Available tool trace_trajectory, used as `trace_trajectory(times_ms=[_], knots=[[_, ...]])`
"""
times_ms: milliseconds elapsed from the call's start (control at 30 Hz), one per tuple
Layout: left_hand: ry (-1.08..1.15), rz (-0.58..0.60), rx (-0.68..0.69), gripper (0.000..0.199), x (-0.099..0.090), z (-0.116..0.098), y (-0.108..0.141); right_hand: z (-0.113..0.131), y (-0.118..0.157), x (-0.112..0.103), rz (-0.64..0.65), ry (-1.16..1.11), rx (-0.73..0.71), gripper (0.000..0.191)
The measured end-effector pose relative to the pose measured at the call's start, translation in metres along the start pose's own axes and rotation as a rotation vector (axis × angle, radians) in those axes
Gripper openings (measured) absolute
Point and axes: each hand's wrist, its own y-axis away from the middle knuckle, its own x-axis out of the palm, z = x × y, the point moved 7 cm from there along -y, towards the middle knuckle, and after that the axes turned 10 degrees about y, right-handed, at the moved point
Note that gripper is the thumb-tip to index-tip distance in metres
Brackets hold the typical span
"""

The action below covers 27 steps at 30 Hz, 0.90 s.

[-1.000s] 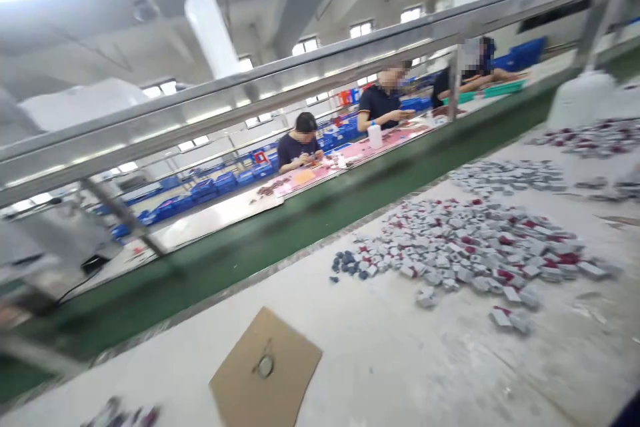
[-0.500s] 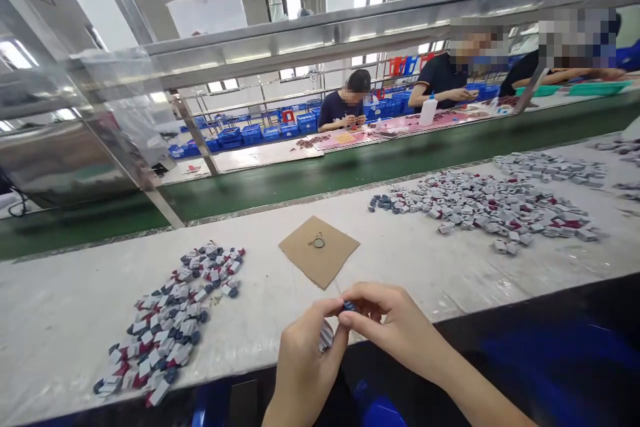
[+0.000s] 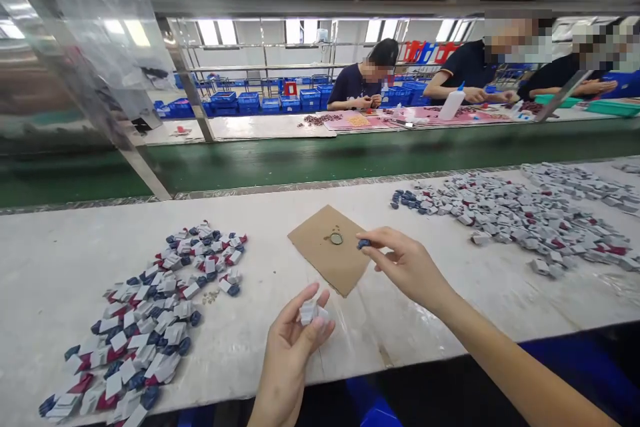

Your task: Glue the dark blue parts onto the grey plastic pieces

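Note:
My left hand (image 3: 295,340) is closed around a small light-grey block-like piece (image 3: 311,312), held above the near edge of the table. Between the thumb and fingertips of my right hand (image 3: 400,260) is a small dark-blue piece (image 3: 363,244), over the right corner of a brown cardboard square (image 3: 320,267). A small round metal cap (image 3: 337,239) with a pale surface lies on the cardboard, with a few dark specks beside it. The two hands are apart.
To the left lies a pile of grey, blue and dark-red pieces (image 3: 150,320). A larger heap of mostly grey pieces (image 3: 520,213) spreads at the right. Metal posts (image 3: 187,90) stand beyond the table. Several co-workers (image 3: 363,80) sit at a far bench with a white bottle (image 3: 451,105).
My hands have separated. The right one has moved forward and right to the cardboard with the blue piece; the left keeps the grey piece lower down. The view has tilted and shifted.

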Motion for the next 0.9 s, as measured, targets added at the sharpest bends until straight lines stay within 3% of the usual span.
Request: trace_trajectory(times_ms=[200, 467, 567, 667, 900], knots=[[0.047, -0.168, 0.017, 0.053, -0.019, 0.007, -0.021, -0.028, -0.048, 0.023, 0.043, 0.198, -0.07, 0.027], [0.28, -0.281, -0.193, 0.032, -0.02, 0.022, -0.038, -0.04, -0.056, 0.031, 0.097, 0.132, -0.033, 0.02], [0.216, -0.241, -0.158, 0.022, -0.013, 0.017, -0.042, -0.045, -0.054, 0.033, 0.112, 0.099, -0.002, 0.022], [0.157, -0.172, -0.088, 0.029, -0.005, 0.014, -0.045, -0.048, -0.053, 0.036, 0.138, 0.092, 0.003, 0.024], [0.301, -0.109, -0.142, 0.024, 0.0, 0.02, -0.051, -0.055, -0.05, 0.034, 0.124, 0.063, 0.03, 0.023]])
